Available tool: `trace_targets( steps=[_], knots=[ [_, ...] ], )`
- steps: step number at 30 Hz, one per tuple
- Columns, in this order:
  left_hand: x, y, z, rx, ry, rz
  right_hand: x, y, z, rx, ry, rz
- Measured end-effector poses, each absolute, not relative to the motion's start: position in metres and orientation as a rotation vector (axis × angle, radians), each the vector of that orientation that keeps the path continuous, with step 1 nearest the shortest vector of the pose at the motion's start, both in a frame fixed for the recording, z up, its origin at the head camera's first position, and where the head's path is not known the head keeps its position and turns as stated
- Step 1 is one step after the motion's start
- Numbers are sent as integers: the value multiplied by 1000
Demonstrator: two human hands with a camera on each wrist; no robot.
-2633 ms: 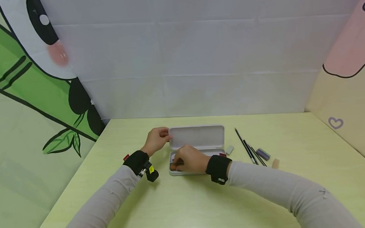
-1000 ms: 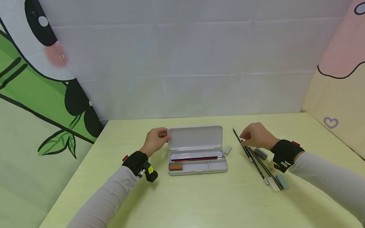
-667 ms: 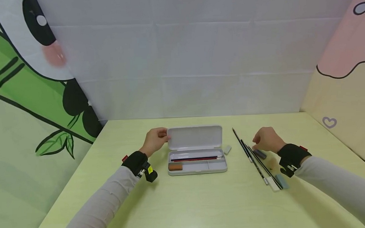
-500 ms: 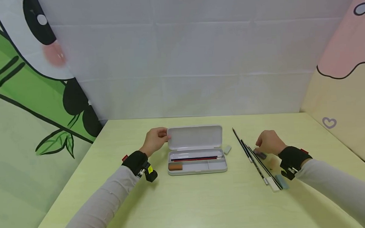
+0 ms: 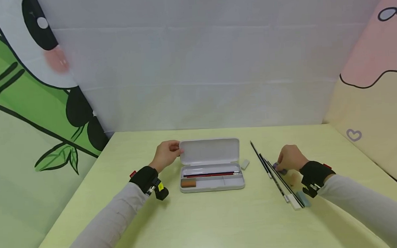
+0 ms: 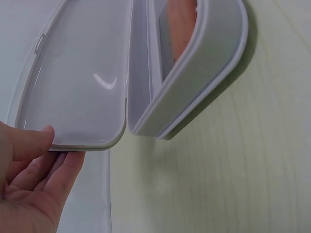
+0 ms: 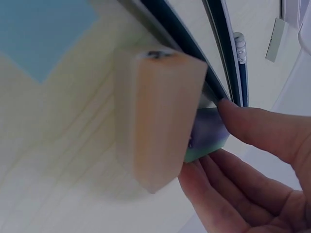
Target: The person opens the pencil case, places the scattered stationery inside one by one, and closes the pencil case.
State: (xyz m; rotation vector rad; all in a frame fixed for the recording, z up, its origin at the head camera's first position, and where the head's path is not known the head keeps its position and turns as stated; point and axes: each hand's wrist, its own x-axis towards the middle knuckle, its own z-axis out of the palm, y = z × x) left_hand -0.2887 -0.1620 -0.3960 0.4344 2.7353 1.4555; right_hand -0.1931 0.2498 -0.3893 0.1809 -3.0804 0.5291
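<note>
A: Okay, left hand (image 5: 165, 155)?
B: Arm stretched forward, thumb inside, fingers behind, gripping the lid (image 5: 209, 151) by its left edge.
A: Pencil case (image 5: 212, 189)?
B: Open, just right of those fingers. Brown block (image 5: 188, 183) at front row's left end, red and dark pencils (image 5: 211, 174) in the back row.
A: Next?
B: Loose pencils (image 5: 284, 182), just left of the right hand's (image 5: 289, 158) fingertips.
A: Its pose?
B: Arm extended, hand angled down, thumb and fingers pinching the purple eraser (image 7: 206, 128). Peach block (image 7: 165, 116) beside those fingers, near side.
</note>
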Motion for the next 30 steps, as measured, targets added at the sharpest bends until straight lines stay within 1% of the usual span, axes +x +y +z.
trace_targets(
  steps=[5, 13, 20, 23, 24, 30],
  knots=[
    [-289, -164, -398, 444, 2734, 1465, -196, 247, -390, 147, -3089, 545],
    [-285, -165, -396, 467, 2736, 1466, -197, 239, -379, 207, -3071, 543],
    [-285, -168, -396, 458, 2722, 1471, -198, 226, -370, 304, -3049, 548],
    [-285, -169, -397, 458, 2720, 1466, -200, 221, -370, 371, -3031, 588],
    [-285, -169, -397, 458, 2720, 1463, -204, 223, -374, 436, -2998, 612],
    [-282, -171, -398, 474, 2711, 1456, -202, 200, -372, 514, -2983, 614]
  ],
)
